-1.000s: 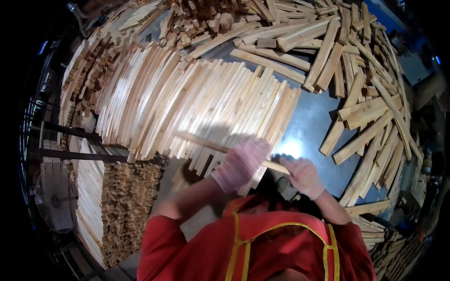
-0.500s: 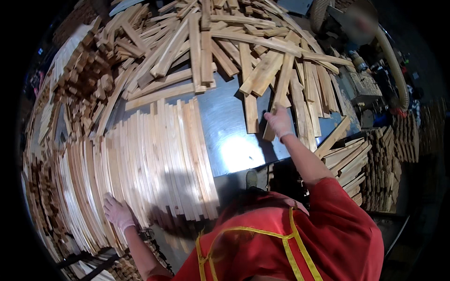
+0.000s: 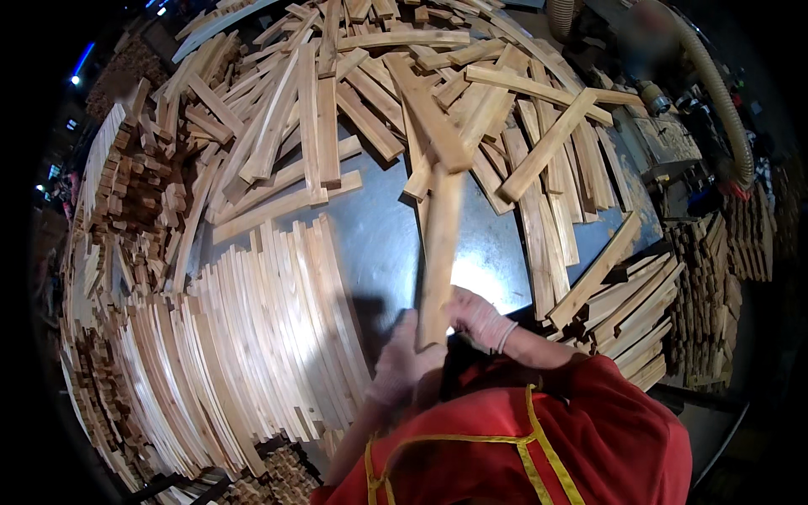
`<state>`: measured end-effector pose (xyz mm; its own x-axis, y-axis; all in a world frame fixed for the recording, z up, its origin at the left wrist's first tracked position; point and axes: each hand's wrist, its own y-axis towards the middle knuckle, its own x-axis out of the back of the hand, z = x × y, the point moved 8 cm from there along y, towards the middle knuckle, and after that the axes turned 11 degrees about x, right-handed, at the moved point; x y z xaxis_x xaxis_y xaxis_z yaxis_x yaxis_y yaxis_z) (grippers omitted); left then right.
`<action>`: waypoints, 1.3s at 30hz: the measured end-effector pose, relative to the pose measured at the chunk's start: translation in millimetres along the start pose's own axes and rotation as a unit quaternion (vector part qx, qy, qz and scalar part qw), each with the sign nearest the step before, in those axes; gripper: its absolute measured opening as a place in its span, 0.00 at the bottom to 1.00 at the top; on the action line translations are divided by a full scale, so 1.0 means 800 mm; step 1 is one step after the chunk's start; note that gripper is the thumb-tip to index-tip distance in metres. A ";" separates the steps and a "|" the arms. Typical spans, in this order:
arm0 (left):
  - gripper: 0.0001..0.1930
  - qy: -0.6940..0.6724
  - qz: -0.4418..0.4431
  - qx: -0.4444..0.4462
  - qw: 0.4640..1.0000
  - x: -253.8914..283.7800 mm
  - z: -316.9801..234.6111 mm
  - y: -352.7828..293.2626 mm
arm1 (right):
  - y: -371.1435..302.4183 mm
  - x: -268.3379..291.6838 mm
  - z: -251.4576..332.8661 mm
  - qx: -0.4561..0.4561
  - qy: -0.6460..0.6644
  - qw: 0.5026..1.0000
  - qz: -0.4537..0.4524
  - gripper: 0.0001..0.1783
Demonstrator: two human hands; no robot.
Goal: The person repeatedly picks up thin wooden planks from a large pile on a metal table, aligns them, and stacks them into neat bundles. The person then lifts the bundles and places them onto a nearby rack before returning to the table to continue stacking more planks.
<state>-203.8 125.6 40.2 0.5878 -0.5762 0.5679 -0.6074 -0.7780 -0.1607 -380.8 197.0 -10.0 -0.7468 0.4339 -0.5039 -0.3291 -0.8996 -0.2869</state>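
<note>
the near end of a wooden board (image 3: 441, 244) is clasped by the gloved left hand (image 3: 406, 364); its right edge is met by the gloved right hand (image 3: 478, 320), whose closure cannot be told. the hands are close together, and most of the board is extended ahead of them, so a firm two-handed hold is advised. left of the hands, strips (image 3: 278, 328) are laid side by side. beyond, past bare tabletop (image 3: 383, 219), loose boards (image 3: 326, 126) are heaped; snagging of the far end should be avoided.
</note>
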 end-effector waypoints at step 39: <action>0.39 0.408 -0.150 -0.090 0.896 0.046 0.042 -0.049 | 0.066 0.085 0.161 0.137 -0.694 0.628 -0.324 0.39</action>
<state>-140.2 126.7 40.1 0.1970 0.0833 0.9769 -0.6073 -0.7719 0.1883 -523.4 172.7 45.5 -0.1256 0.4233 0.8972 -0.7691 -0.6128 0.1815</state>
